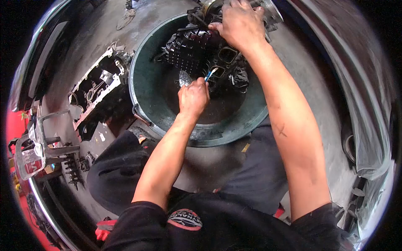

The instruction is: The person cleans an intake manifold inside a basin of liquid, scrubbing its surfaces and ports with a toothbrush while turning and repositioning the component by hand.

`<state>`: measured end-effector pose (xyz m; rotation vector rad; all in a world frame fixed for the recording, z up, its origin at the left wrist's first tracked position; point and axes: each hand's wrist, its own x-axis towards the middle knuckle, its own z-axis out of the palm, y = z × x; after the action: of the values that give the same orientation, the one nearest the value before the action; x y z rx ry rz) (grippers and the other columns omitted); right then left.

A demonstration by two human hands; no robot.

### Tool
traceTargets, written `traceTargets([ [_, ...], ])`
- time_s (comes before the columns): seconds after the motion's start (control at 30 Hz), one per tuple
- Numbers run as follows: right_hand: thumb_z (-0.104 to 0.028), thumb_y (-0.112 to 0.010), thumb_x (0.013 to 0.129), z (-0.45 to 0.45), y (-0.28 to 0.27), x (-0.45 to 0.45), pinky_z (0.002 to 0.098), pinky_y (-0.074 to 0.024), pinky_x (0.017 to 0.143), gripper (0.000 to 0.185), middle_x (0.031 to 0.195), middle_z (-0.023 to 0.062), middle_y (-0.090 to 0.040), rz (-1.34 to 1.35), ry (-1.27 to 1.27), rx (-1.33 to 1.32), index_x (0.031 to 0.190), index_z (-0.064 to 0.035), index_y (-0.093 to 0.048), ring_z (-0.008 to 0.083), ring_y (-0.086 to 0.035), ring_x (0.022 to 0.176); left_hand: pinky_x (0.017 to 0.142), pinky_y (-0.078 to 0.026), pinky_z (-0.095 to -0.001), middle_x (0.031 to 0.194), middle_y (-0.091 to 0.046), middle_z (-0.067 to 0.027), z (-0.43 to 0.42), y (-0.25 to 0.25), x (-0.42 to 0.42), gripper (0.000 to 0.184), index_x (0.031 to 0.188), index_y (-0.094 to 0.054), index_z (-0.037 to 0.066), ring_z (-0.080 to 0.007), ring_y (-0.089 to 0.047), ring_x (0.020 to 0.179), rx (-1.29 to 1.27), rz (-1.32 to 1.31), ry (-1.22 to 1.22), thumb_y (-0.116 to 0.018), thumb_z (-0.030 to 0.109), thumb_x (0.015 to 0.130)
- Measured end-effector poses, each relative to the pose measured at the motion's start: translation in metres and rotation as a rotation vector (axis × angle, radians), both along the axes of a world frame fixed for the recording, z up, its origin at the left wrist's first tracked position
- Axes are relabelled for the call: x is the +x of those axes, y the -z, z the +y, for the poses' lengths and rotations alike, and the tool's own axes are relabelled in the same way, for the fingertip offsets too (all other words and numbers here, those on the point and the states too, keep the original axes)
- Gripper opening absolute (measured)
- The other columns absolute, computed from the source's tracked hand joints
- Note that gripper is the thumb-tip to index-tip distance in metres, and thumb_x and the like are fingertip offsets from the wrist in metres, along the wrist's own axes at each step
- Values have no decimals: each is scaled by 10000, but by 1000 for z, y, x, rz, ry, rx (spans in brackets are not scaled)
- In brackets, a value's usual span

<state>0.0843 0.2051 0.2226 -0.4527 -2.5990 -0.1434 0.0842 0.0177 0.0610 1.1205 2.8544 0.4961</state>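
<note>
My left hand (194,98) is closed around a slim blue-and-white brush (210,75), its pale tip close to an oval port. That port belongs to a dark, greasy intake manifold (190,48), tilted inside a large round green tub (144,100). Over the upper end of the manifold, by a round metal part (272,10), my right hand (242,25) grips with bent fingers; what lies under its palm is hidden. A shiny silver piece (184,78) shows just beyond my left hand, too unclear to name.
Left of the tub, an engine block (95,90) lies on the grey floor. A crankshaft-like part (72,165) and a clear plastic chair (37,142) are farther left. My knees flank the tub's near side. Clear plastic sheeting (356,83) hangs at the right.
</note>
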Motion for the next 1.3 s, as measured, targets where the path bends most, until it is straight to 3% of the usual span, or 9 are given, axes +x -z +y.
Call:
traceTargets([
  [0.23,-382,-729,786,-3,-6,3,540,-381,993,509,1156,142,-611,-55,52,-23,1093,14,-636,286,-504,1180,679,-522,-439,795,-681,-148,-8,25,6,202,898,-590,70,-330,-672,697,143,130,-29,-551,265,936],
  [0.37,-395,-726,787,-2,-4,1,539,-383,985,520,1149,140,-612,-38,52,10,1102,8,-632,286,-511,1167,751,-537,-493,856,-703,-181,33,9,-6,278,954,-595,72,-373,-688,813,-192,-200,-76,-489,328,949],
  [0.67,-376,-718,811,-4,1,3,541,-406,963,502,1146,158,-600,-44,2,-4,1136,-5,-623,300,-529,1143,815,-515,-514,920,-676,-269,-12,-16,8,363,954,-678,10,-428,-655,914,-136,-346,-178,-503,328,931],
  [0.77,-494,-721,785,-11,2,0,588,-396,963,586,1234,83,-601,-137,84,131,1188,-79,-623,258,-530,1206,827,-515,-498,951,-678,-255,13,-20,-9,382,904,-686,-7,-413,-653,939,-199,-400,-125,-530,342,918],
  [0.93,-490,-723,775,-8,3,5,560,-412,949,532,1151,83,-631,-72,63,92,1074,-53,-672,251,-538,1189,865,-500,-474,966,-672,-260,-15,-42,-18,370,937,-709,-8,-415,-643,968,-261,-465,-108,-583,336,885],
  [1.03,-487,-717,782,-4,5,11,577,-416,937,541,1151,88,-629,-114,34,80,1083,-41,-661,268,-539,1185,913,-500,-454,1048,-668,-263,-61,-8,-39,367,957,-706,-30,-392,-635,1048,-383,-509,-117,-588,299,844],
  [1.1,-491,-714,783,-2,2,7,583,-416,937,558,1153,92,-623,-96,23,81,1098,-34,-653,279,-538,1185,924,-504,-450,1079,-675,-233,-71,25,-48,339,1024,-706,-3,-374,-640,1065,-393,-431,-321,-541,250,870],
  [1.23,-509,-705,784,-4,-3,9,591,-412,952,560,1177,101,-609,-141,54,65,1101,-49,-663,303,-537,1184,965,-491,-438,1184,-658,-188,-75,84,-50,327,1114,-698,64,-295,-624,1147,-615,-515,-308,-468,186,916],
  [1.3,-547,-690,778,-4,-6,9,590,-404,967,593,1202,103,-605,-205,90,62,1112,-58,-664,300,-536,1187,924,-512,-450,1199,-652,-173,-77,107,-44,340,1077,-699,71,-349,-638,1093,-672,-525,-154,-469,254,905],
])
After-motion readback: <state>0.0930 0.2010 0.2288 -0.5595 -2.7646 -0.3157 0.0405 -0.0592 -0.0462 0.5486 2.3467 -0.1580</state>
